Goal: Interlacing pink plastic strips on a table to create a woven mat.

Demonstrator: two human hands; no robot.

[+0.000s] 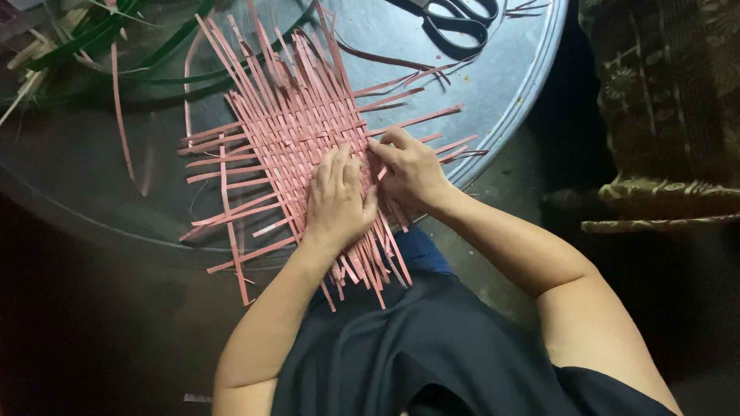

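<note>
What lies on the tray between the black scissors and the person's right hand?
In the head view, between the scissors and the right hand lie loose pink strip ends of the woven mat on grey tray.

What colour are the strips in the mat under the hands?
The woven strips are pink, seen best in the head view.

Dim overhead light, soft glare on grey tray (501, 100), dark murky edges, slight blur
</note>
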